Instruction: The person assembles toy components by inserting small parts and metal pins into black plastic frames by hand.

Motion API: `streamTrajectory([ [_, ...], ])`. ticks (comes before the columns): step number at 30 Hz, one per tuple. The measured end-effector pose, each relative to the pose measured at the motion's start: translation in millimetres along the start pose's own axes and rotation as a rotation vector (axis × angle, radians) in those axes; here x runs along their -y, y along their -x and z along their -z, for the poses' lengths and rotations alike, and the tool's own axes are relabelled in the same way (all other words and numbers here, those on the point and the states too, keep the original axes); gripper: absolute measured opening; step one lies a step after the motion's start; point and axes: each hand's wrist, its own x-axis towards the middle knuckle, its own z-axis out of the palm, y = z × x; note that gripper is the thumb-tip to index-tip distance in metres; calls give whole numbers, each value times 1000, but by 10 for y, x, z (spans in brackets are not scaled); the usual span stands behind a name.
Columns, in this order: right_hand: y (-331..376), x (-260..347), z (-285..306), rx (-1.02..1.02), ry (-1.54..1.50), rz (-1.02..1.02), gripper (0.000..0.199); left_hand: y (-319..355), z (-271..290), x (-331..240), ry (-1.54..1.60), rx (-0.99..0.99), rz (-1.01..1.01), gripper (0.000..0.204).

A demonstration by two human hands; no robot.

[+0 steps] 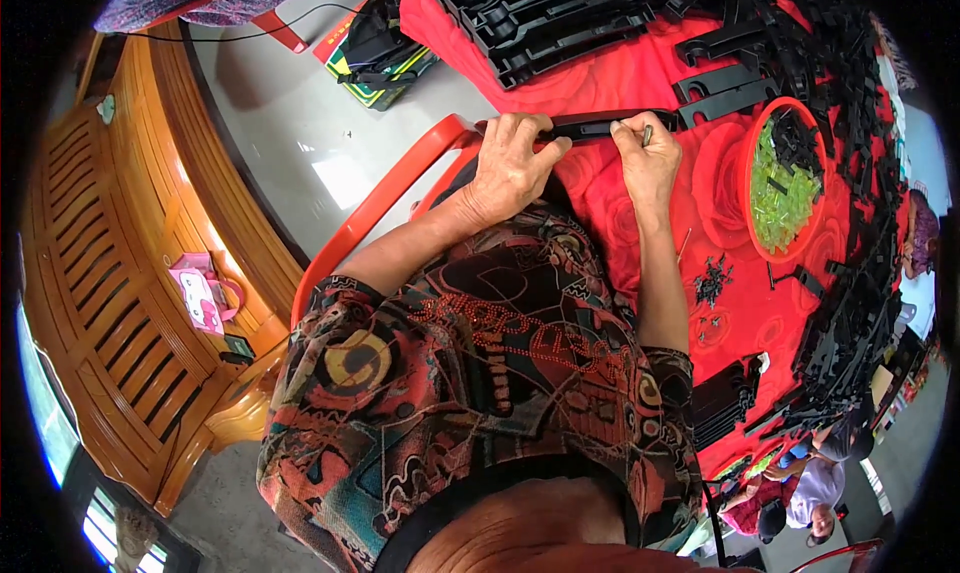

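A long black plastic part (590, 130) lies crosswise in front of me at the edge of the red cloth. My left hand (515, 165) is closed on its left end, the fingers curled over the top and the thumb along the near side. Farther right, my right hand (650, 163) is closed in a pinch above the same part. A short, dull rod-like end (647, 135) pokes up out of its fingers; the rest of that thin tool is hidden by the hand. The right thumb and fingertips are down against the black part.
A red basin (752, 188) with green and black small pieces stands on the red cloth (712, 178). Small dark screws (712, 281) lie nearer. Stacked black plastic parts (550, 23) rise at the back. A red chair arm (385, 188) curves at my left, beside a wooden bench (165, 273).
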Motion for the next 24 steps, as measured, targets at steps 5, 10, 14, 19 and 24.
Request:
streamTrajectory([
  [5, -81, -1, 10, 59, 55, 32, 16, -178, 17, -45, -76, 4, -57, 29],
  [10, -114, 44, 34, 114, 70, 38, 14, -237, -144, -74, -87, 95, 12, 26],
  [14, -117, 17, 33, 111, 58, 21, 13, -241, -154, -118, 8, 82, 160, 23],
  [19, -116, 90, 32, 88, 115, 15, 12, -259, -125, -133, 93, 75, 257, 25],
  [24, -115, 162, 66, 90, 183, 43, 11, -240, -136, -120, 84, 52, 228, 24],
])
